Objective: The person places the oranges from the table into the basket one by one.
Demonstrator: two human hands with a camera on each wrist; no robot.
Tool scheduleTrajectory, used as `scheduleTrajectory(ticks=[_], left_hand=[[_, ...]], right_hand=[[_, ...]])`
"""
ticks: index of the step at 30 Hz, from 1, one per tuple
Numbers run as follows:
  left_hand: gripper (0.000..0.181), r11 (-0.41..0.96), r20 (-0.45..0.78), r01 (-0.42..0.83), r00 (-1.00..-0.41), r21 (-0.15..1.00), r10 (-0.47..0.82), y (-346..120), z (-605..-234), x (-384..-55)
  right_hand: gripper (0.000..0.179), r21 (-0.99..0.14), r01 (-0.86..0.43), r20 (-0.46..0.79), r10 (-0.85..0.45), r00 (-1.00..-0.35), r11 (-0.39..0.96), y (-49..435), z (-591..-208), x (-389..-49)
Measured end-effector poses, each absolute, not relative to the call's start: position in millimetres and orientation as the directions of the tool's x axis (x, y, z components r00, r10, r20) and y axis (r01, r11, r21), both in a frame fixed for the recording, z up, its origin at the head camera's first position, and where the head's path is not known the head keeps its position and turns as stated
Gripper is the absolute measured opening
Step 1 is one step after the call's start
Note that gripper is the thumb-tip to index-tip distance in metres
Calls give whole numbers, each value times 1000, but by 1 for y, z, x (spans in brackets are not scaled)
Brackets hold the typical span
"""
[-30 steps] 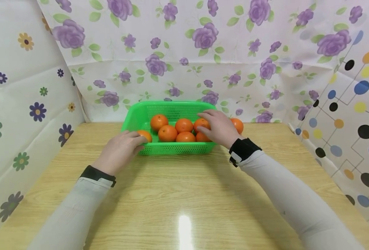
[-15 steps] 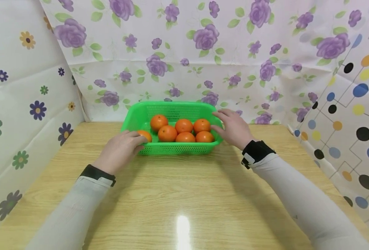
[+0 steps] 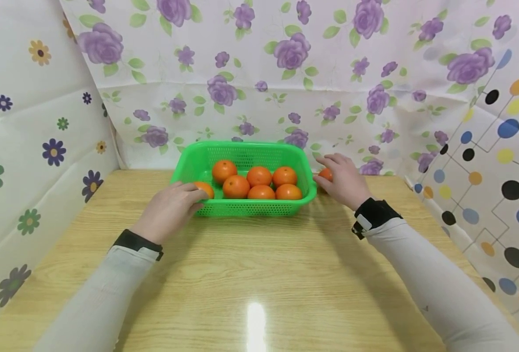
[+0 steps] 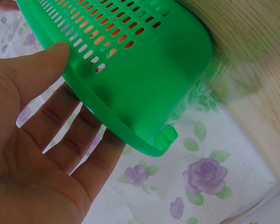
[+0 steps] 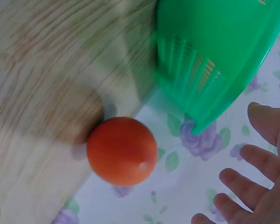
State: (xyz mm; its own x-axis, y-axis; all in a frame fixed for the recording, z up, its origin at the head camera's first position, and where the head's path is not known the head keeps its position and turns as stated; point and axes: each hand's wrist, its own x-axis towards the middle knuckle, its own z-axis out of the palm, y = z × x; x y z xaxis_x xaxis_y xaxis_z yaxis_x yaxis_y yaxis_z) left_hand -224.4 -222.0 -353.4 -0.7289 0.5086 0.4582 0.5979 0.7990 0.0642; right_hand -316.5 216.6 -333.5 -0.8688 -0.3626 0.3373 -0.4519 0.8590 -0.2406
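Observation:
In the head view a green perforated plastic basket [image 3: 246,209] stands at the back of the table with several oranges [image 3: 236,187] inside. My left hand [image 3: 167,208] holds its left front corner; in the left wrist view the thumb lies against the outer wall and the fingers hook over the rim [image 4: 95,105]. One orange [image 3: 204,189] lies inside by that hand, partly hidden. My right hand [image 3: 345,181] hovers just right of the basket, fingers spread and holding nothing. Beside it a single orange [image 5: 121,151] rests on the table, mostly covered by the hand in the head view.
A wooden table [image 3: 224,274] carries the basket. Behind it hangs a white cloth with purple roses [image 3: 292,51]. Patterned cloths also line the left and right sides.
My right hand has moved right, from over the oranges inside the basket, past its right end, to the loose orange outside. The left hand has stayed on the basket.

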Motion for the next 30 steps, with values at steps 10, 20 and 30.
scheduleTrajectory(ticks=[10,20,30], left_hand=[[24,801,463,595,-728,60,506,-221,-352,-225],[26,810,459,584,-736,58,497,-221,-353,-224],[27,810,467,584,-732,56,495,-221,-354,-223]], right_hand=[[60,-250,-389,265,-324,-908,886,237,-343,-332],[66,-264,-321,219,-267,-938,910,245,-365,-348],[78,-291,-335,220,-278,-935,896,248,-382,-358]])
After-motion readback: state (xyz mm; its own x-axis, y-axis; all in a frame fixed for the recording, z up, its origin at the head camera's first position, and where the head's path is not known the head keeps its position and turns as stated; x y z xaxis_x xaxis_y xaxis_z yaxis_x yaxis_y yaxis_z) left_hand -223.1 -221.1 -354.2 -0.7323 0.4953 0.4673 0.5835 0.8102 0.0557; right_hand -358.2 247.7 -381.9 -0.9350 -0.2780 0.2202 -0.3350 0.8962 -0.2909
